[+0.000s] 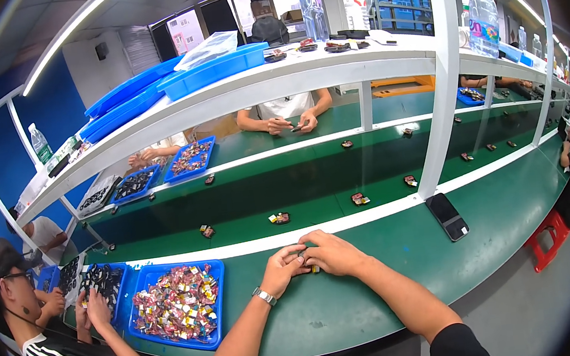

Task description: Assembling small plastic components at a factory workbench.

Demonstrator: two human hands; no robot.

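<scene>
My left hand (pixel 282 267) and my right hand (pixel 332 252) meet over the green worktable (pixel 377 265), fingers pinched together around a small dark part (pixel 310 266) that is mostly hidden between them. A silver watch sits on my left wrist. To the left of my hands stands a blue tray (pixel 145 284) heaped with several small colourful parts.
A black phone (pixel 447 216) lies on the table to the right. Small assembled pieces (pixel 279 217) ride the darker conveyor strip beyond a white rail. A person (pixel 73 339) works at my left beside a tray of black parts. Another person (pixel 288 113) sits opposite. White shelf post (pixel 438 78) rises nearby.
</scene>
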